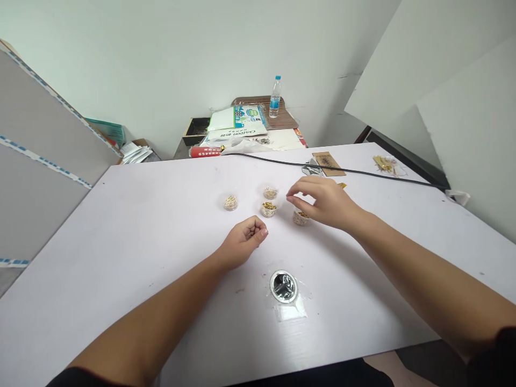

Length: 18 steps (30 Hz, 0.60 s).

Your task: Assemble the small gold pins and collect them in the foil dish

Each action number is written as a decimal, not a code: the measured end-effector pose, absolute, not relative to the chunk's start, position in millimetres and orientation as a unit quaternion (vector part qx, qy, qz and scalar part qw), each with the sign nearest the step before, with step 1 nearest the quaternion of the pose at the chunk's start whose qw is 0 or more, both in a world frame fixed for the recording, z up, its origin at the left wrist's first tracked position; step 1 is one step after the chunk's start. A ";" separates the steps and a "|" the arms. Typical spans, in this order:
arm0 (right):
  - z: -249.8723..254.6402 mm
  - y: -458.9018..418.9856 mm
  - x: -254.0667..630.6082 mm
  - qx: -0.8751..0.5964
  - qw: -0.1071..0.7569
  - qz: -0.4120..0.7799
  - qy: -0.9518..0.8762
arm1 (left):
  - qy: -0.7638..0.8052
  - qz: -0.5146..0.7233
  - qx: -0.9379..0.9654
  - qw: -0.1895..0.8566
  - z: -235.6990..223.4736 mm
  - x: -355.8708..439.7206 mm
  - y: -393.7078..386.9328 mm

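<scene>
My left hand (pixel 245 242) rests low over the white table with its fingers curled in; whatever it may hold is hidden. Thumb and forefinger of my right hand (pixel 320 200) come together in a pinch, and anything between the tips is too small to make out. Below that hand, partly covered by it, stands a small clear cup (pixel 299 218) of gold and pale bits. Just beyond my left hand is a second cup (pixel 269 209) with gold pieces. Behind it sits a cup (pixel 270 193) of paler pieces, and farther left a similar cup (pixel 230 202).
A black cable (pixel 278 161) crosses the table's far side, near a brown card (pixel 328 163) and a gold-coloured bundle (pixel 385 164). A round metal-rimmed fitting (pixel 284 286) is taped at the near middle. Beyond the table stand a water bottle (pixel 274 99) and papers (pixel 236 121).
</scene>
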State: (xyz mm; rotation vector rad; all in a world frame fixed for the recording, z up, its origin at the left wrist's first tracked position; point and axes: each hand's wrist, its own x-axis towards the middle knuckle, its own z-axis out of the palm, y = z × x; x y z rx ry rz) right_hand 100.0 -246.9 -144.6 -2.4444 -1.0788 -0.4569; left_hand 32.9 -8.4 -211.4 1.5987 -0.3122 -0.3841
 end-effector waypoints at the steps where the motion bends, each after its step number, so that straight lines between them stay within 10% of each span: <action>1: -145.1 -238.5 103.8 -0.883 0.201 -0.155 -0.395 | -0.138 -0.170 0.708 0.672 -211.4 33.2 -8.5; 18: -123.1 -182.9 142.7 -0.909 -0.023 0.127 -0.397 | -0.134 -0.183 0.683 0.695 -214.4 35.8 -6.9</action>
